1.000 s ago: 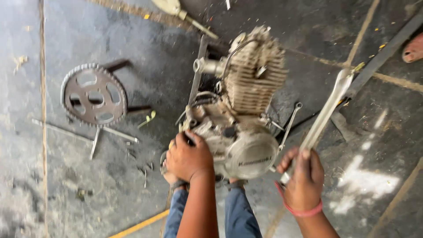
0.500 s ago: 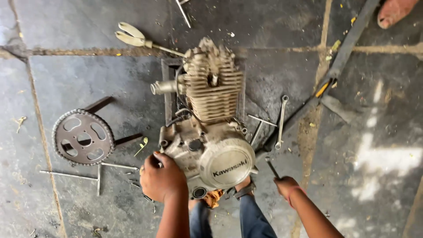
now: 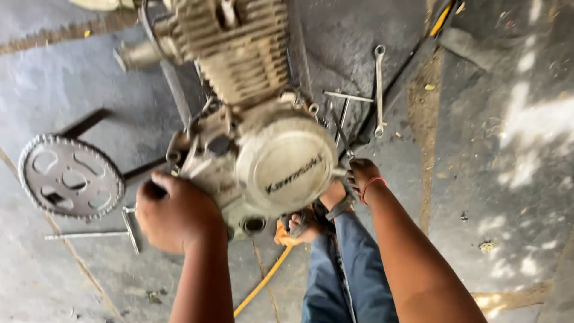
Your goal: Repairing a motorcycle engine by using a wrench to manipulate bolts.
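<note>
Head view now much closer on the motorcycle engine [image 3: 251,113], filling the upper middle of the frame where half a second ago it sat whole and smaller on the concrete floor [image 3: 508,179]. Left hand [image 3: 176,209] closed around the lower left edge of the crankcase, just beside the round side cover [image 3: 287,164]; same grip as before, only nearer to the camera. Right hand [image 3: 362,176] risen from the floor to the cover's right rim, fingers curled by a thin dark tool [image 3: 341,128] that leans against the casing; whether clamped on that tool or merely touching it, cannot tell. Hands well apart, one on each side of the cover. Engine upright, finned cylinder toward the top edge of the frame, resting on the floor between the person's sandalled feet and the far tools. Sprocket [image 3: 70,176] flat on the floor toward the left edge, a T-handled wrench [image 3: 122,224] just below it. Ring spanner [image 3: 378,90] lying to the upper right of the engine, apart from both hands. Judged from the closer lean and both hands on the case: work settling on the side cover.
</note>
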